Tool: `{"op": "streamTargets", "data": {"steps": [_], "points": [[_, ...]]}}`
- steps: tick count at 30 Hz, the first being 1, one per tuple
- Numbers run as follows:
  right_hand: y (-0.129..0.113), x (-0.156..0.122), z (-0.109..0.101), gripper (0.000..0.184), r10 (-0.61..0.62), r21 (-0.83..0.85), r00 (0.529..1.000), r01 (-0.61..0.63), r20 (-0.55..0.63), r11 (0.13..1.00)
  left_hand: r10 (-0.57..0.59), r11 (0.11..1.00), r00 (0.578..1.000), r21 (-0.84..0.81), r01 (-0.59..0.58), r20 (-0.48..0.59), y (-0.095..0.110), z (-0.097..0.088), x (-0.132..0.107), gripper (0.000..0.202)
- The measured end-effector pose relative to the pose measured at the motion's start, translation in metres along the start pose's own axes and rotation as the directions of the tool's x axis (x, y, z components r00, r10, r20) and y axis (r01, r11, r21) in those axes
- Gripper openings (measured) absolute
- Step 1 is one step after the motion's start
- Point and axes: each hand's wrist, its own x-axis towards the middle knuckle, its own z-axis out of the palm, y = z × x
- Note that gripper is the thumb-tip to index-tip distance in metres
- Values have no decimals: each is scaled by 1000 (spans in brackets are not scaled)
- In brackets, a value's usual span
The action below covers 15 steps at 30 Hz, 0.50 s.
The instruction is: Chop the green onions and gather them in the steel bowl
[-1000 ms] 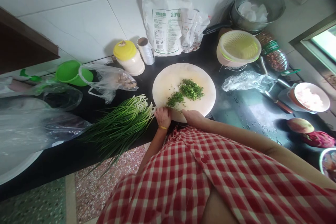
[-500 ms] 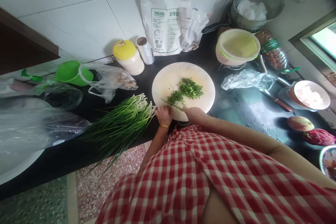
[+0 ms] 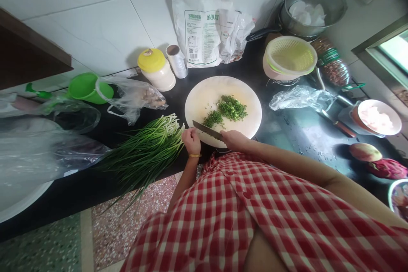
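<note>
My right hand (image 3: 236, 140) is wrapped round the handle of a kitchen knife (image 3: 206, 129). Its blade points left over the near side of a round white cutting board (image 3: 197, 93). Just beyond the blade lie two heaps of finely chopped scallion, a larger pile (image 3: 232, 108) and a smaller one (image 3: 213, 118). My left hand (image 3: 191, 141) is closed at the board's near left edge, beside the knife tip; whatever its curled fingers hold, I cannot make out. A bunch of whole scallions (image 3: 153, 144) lies to its left, white ends toward the board, green tops hanging over the counter edge.
Behind the board stand a yellow-lidded jar (image 3: 156, 69), a roll of plastic bags (image 3: 177, 61) and a white flour bag (image 3: 200, 29). At right are a colander (image 3: 290, 55), a crumpled plastic bag (image 3: 301, 97), another knife (image 3: 339, 124), a peach (image 3: 365, 151) and a dragon fruit (image 3: 389, 167).
My left hand has drawn back left, away from the board, toward the scallions' white ends. The knife blade has tilted, showing more of its flat side. The chopped heaps look the same.
</note>
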Motion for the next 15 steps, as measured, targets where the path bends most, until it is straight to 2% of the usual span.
{"op": "streamTargets", "data": {"steps": [3, 6, 11, 15], "points": [[-1, 12, -3, 25, -57, 56, 998, 56, 5, 997, -73, 993, 992, -102, 62, -102, -1, -7, 12, 21], [1, 23, -7, 24, -68, 113, 998, 68, -2, 991, -73, 991, 992, -122, 61, -100, -1, -10, 19, 18], [24, 28, -19, 27, 132, 141, 989, -121, -67, 983, -32, 996, 998, -90, 27, -46, 2, -5, 17, 20], [48, 27, -29, 30, 226, 134, 967, -210, -119, 968, 25, 998, 1000, -57, -25, 5, 9, 2, 13, 22]]}}
